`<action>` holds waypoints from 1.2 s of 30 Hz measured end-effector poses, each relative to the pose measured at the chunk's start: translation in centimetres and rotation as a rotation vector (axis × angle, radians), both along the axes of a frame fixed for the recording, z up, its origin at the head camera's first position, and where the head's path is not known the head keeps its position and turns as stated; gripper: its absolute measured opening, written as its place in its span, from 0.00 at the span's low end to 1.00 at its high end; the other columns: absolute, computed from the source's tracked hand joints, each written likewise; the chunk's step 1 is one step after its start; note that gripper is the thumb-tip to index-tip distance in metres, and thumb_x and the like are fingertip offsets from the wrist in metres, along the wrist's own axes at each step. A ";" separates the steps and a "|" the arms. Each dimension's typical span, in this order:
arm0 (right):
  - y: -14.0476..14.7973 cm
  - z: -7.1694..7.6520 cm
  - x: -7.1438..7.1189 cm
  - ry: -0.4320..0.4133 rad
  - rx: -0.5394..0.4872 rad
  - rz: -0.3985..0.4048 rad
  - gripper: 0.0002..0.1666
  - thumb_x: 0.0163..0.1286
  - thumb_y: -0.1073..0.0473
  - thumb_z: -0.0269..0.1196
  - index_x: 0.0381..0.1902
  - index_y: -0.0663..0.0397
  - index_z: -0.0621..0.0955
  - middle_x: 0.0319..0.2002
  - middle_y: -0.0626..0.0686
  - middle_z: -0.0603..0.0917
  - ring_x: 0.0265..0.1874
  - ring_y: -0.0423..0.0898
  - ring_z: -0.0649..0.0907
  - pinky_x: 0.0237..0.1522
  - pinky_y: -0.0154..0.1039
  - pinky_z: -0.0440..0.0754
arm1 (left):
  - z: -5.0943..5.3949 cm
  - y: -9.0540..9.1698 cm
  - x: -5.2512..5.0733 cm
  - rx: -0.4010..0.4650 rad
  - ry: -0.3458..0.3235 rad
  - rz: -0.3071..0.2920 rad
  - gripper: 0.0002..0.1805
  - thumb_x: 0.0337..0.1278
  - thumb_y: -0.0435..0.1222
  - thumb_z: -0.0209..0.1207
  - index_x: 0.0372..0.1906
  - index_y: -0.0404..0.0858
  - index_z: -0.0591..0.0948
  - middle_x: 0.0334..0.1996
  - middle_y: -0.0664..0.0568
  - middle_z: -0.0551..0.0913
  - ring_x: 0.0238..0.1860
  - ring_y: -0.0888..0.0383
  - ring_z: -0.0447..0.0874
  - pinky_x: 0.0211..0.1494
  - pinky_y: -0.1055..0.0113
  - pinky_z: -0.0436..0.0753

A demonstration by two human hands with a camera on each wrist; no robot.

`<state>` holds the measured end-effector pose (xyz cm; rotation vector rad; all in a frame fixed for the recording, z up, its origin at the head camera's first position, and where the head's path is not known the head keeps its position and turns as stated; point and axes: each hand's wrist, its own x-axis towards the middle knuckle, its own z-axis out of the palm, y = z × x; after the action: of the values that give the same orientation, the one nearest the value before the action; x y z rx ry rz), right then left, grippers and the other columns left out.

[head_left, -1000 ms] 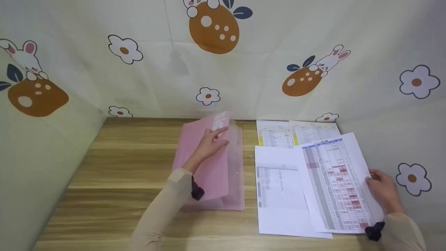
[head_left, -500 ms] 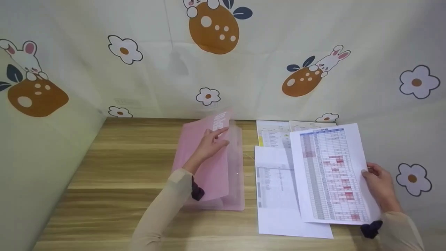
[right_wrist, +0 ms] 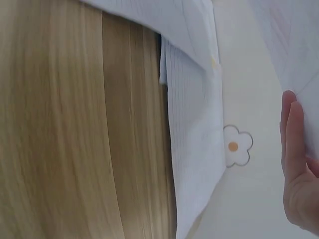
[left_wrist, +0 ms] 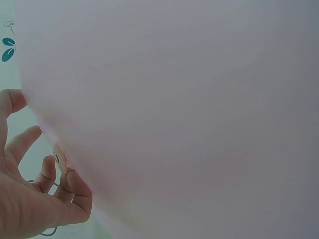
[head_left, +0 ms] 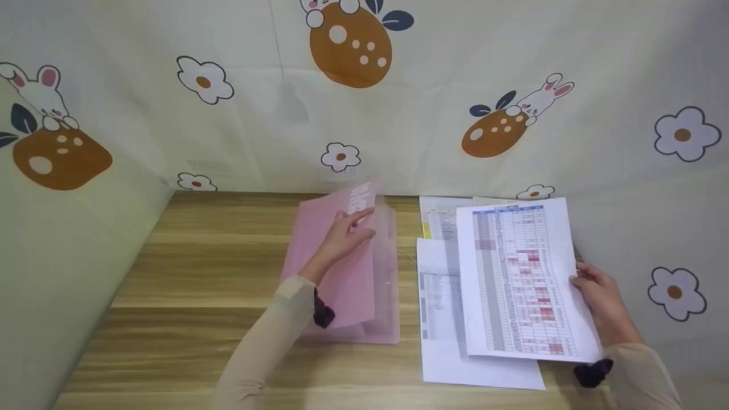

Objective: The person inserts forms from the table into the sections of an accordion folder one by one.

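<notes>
Holding the printed sheet (head_left: 515, 285) by its right edge, at the right of the frame, the right hand (head_left: 602, 293) sits on the side away from the pink folder (head_left: 347, 285). So the folder, just left of the frame's middle, lies leftward of this grip, beyond the sheet's free left edge. The sheet's long axis runs up and down the frame, its top leaning slightly left, roughly in line with the right-hand edge of the folder's raised cover. That edge faces the sheet, with a strip of table (head_left: 408, 319) between. The left hand (head_left: 340, 238) is the nearer one to the folder.

The right grip is narrow: thumb on the sheet's face, fingers behind, the paper pinched between. A shadow along the left border suggests the sheet hangs above the loose paper (head_left: 447, 353) under it. The left grip is at the cover's free edge, index finger and thumb apart in the head view; the left wrist view shows fingers bent against that edge, apparently keeping the cover up.
</notes>
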<state>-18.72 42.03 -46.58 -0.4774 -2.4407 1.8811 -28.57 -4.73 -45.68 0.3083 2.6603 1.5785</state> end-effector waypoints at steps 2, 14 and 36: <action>-0.6 0.0 0.0 0.029 -0.111 0.006 0.19 0.64 0.67 0.50 0.53 0.63 0.65 0.35 0.46 0.73 0.30 0.37 0.75 0.31 0.30 0.73 | 0.0 0.0 0.0 0.002 0.008 -0.003 0.27 0.46 0.42 0.59 0.57 0.49 0.72 0.34 0.46 0.62 0.37 0.54 0.61 0.35 0.64 0.63; -3.8 0.2 -0.7 0.024 -0.388 0.063 0.13 0.63 0.71 0.51 0.35 0.46 0.75 0.30 0.46 0.76 0.28 0.39 0.77 0.28 0.32 0.74 | 0.1 0.0 0.2 -0.009 0.049 -0.011 0.27 0.47 0.41 0.59 0.57 0.46 0.72 0.33 0.46 0.62 0.35 0.54 0.61 0.34 0.65 0.63; -9.4 1.6 -2.0 0.008 -0.715 0.171 0.15 0.67 0.70 0.43 0.51 0.56 0.61 0.38 0.51 0.74 0.36 0.45 0.77 0.35 0.37 0.74 | 0.0 0.1 0.1 0.002 0.012 0.007 0.27 0.47 0.41 0.59 0.57 0.48 0.72 0.34 0.47 0.62 0.37 0.54 0.62 0.36 0.64 0.65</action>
<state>-20.67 32.58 -44.99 -0.2642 -1.7750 2.7950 -28.44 -4.65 -45.65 0.3101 2.6715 1.5859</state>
